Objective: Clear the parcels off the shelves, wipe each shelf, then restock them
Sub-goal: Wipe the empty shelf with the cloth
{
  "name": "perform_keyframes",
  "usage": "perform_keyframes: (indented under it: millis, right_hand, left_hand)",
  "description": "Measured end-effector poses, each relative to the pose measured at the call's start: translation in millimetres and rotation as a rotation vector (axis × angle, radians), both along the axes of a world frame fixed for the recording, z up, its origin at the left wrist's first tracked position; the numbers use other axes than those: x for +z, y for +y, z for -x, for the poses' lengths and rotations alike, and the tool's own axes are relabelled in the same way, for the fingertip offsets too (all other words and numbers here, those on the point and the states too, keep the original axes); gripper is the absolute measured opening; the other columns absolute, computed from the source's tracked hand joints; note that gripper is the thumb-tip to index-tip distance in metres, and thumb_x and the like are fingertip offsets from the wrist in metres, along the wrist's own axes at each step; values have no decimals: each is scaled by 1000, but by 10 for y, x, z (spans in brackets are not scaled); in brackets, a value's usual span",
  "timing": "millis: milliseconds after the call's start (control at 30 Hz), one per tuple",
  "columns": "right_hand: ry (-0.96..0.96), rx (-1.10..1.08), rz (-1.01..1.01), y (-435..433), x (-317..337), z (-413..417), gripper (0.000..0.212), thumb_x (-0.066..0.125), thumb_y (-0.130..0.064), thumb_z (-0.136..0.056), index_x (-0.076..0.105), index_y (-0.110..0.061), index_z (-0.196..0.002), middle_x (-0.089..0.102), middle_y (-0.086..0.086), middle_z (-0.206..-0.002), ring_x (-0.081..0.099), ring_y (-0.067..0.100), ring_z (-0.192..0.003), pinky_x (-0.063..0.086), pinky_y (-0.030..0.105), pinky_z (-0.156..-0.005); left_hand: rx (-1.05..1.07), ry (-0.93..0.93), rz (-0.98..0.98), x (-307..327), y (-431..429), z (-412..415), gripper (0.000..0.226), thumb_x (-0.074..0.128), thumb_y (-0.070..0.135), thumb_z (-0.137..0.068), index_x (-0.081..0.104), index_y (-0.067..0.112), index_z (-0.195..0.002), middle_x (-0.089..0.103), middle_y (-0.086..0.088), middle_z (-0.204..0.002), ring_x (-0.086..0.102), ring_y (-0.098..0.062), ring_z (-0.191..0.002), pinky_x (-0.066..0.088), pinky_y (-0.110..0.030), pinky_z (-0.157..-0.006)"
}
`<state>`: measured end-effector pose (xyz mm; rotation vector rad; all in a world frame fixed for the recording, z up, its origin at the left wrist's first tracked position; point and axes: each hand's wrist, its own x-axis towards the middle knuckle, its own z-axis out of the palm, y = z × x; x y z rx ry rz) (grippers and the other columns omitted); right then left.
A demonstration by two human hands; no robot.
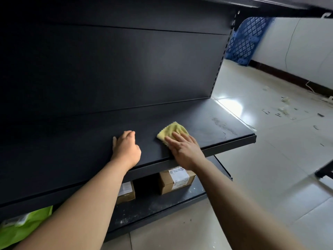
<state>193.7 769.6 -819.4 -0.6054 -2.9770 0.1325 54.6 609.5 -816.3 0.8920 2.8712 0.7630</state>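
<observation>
- Right hand [183,150]: fingers flat, pressing yellow cloth [171,130] onto shelf [72,150].
- Left hand [126,147]: fingers curled, empty, left of cloth.
- Dust patch [221,126] right of the flat fingertips; parcels [176,179] below.

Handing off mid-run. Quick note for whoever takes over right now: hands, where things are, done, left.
Left hand: rests on the middle shelf, fingers curled, holding nothing.
Right hand: straight fingers press the yellow cloth flat on that shelf.
Lower shelf: labelled box, second box; green bag below at far left.
Done: middle shelf cleared, wipe under way.
Left: dusty patch near its right end; lower shelf uncleared and speckled; then restock.
</observation>
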Motion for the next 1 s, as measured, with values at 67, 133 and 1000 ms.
perform_keyframes:
  millis: [67,133,1000]
  right_hand:
    - [-27,14,30,199,31,13,46,28,-42,-103,25,-43,-149,17,-5,-161,9,17,-149,9,35,-119]
    - [-52,-61,32,500,19,-80,47,26,-42,-103,23,-41,-150,14,-4,-162,8,17,-149,10,36,-119]
    - [158,319,463,546,90,794,43,50,6,-85,72,-16,-116,56,6,-138,44,16,-134,24,26,-115]
  left_hand:
    - [-87,32,31,5,192,-44,53,36,8,-94,31,14,-146,28,0,-154,17,-17,-144,-1,-43,-119]
    - [-135,35,87,4,365,-66,51,34,14,-96,30,19,-147,26,3,-155,12,-16,-146,-1,-46,-119]
    - [130,-58,-385,-68,701,71,48,34,-1,-93,36,1,-142,35,-13,-147,35,-23,-134,24,-23,-108]
